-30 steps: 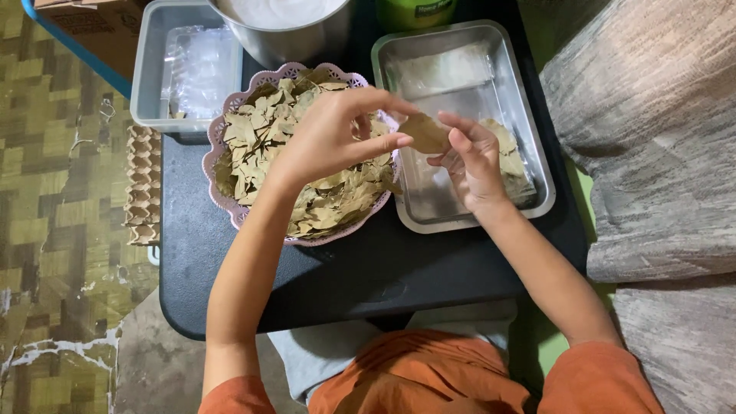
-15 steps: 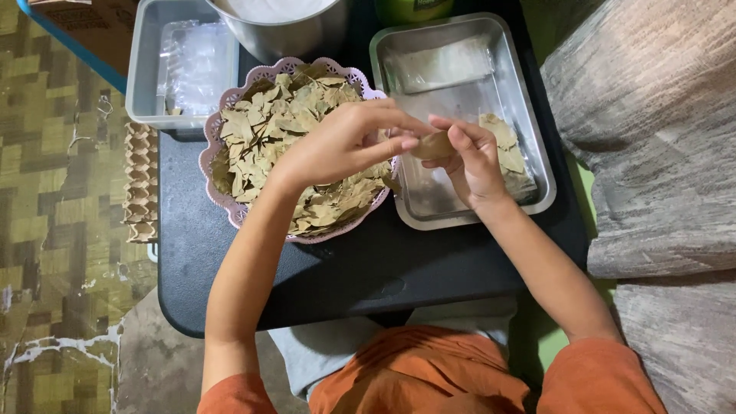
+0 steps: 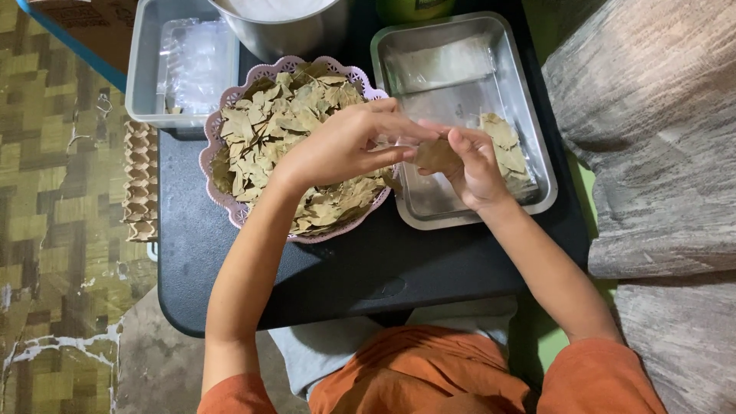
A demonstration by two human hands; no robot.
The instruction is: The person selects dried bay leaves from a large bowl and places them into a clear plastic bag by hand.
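Both hands meet above the seam between two containers on a small dark counter (image 3: 345, 276), and they share one thing: a dried brownish leaf (image 3: 437, 156) pinched between them. The left hand (image 3: 345, 146) reaches in from over the pink scalloped bowl (image 3: 222, 146), its fingers (image 3: 391, 126) drawn together in a narrow pinch on the near edge of the leaf, thumb underneath. The right hand (image 3: 477, 165) closes on the other side of the same leaf, fingers curled over it, so the leaf hangs just above the inner rim of the metal tray (image 3: 460, 218). The bowl is heaped with dried bay-type leaves (image 3: 268, 126), pale green to tan, lying loose and overlapping; the left forearm crosses its lower right part. In the metal tray, a smaller pile of leaves (image 3: 510, 149) lies against the right wall, partly hidden by the right hand, and a clear plastic bag (image 3: 441, 65) lies flat at the far end. Behind the bowl stands a round steel pot (image 3: 287, 27), cut off by the top edge of the view, and to its left a grey plastic bin (image 3: 142, 77) holds more clear plastic bags (image 3: 195, 65). A cardboard egg tray (image 3: 140, 180) sticks out just beside the counter's left edge, over a patterned floor (image 3: 54, 230). The person's orange sleeves show at the bottom, and grey fabric (image 3: 659, 138) fills the right side
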